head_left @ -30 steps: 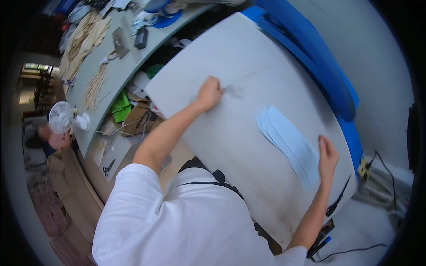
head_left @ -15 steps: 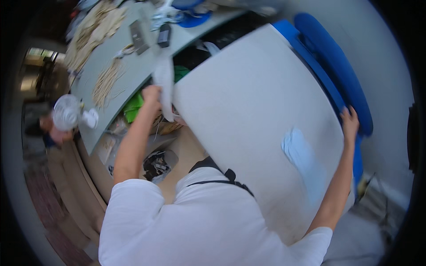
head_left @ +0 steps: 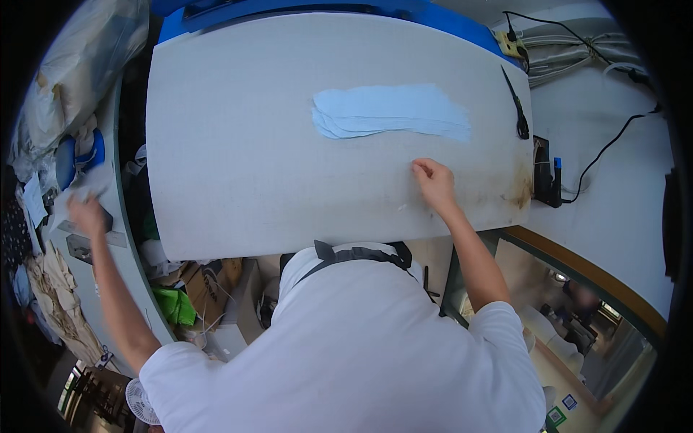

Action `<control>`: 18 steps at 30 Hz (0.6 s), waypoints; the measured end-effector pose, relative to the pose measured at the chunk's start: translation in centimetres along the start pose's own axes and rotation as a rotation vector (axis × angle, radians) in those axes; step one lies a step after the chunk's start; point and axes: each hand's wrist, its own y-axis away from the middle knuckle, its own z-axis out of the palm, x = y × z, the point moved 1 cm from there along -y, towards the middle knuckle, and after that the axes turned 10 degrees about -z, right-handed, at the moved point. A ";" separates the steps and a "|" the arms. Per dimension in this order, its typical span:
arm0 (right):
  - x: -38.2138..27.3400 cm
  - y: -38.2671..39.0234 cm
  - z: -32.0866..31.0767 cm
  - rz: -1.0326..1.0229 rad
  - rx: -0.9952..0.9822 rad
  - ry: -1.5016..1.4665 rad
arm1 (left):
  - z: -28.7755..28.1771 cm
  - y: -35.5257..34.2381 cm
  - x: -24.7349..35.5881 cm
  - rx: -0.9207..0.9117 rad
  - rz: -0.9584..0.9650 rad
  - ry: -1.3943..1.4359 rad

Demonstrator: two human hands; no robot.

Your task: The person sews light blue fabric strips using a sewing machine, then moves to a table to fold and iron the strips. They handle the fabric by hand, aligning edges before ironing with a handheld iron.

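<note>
My right hand (head_left: 435, 184) hovers over the wide white board, its fingers curled together with nothing visible in them. Just beyond it lies a stack of light blue fabric pieces (head_left: 390, 112), slightly fanned at the left end. My left hand (head_left: 88, 214) reaches far out over the greenish side table at the left. Motion smears its fingers, and a pale, blurred piece of thin white material (head_left: 81, 186) shows around them; whether I grip it is unclear. Near that hand are a dark object (head_left: 108, 219) and a grey metal block (head_left: 78, 247).
The white board (head_left: 238, 173) fills the middle, with a blue machine edge (head_left: 462, 29) behind. Black scissors (head_left: 518, 112) lie at its right end. Cream fabric strips (head_left: 54, 289) and a large plastic bag (head_left: 90, 65) crowd the left table. Boxes and a green bag (head_left: 173, 305) sit below.
My view has turned towards the board. My right hand has left the blue machine edge and is over the board. My left arm now stretches over the side table; earlier it held a white strip.
</note>
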 end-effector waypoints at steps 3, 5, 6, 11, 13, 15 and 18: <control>2.3 1.3 0.9 0.015 0.066 -0.105 | -5.1 10.0 21.9 -0.445 0.142 0.661; 2.1 1.3 1.7 -0.032 0.075 -0.147 | -5.5 17.0 31.4 -0.495 0.328 0.790; 1.3 0.9 1.8 -0.026 0.084 -0.125 | -6.3 19.7 35.9 -0.634 0.278 0.842; -0.5 -3.8 -0.4 0.019 0.170 -0.065 | -7.2 27.2 49.3 -0.746 0.196 0.934; -0.8 -6.3 -1.8 -0.006 0.226 0.001 | -9.4 27.4 50.7 -0.818 0.235 0.903; -0.7 -8.5 -2.7 -0.059 0.263 0.060 | -11.0 27.8 50.8 -0.797 0.241 0.924; -0.6 -11.9 -3.0 -0.146 0.272 0.129 | -12.1 27.8 50.4 -0.588 0.415 0.979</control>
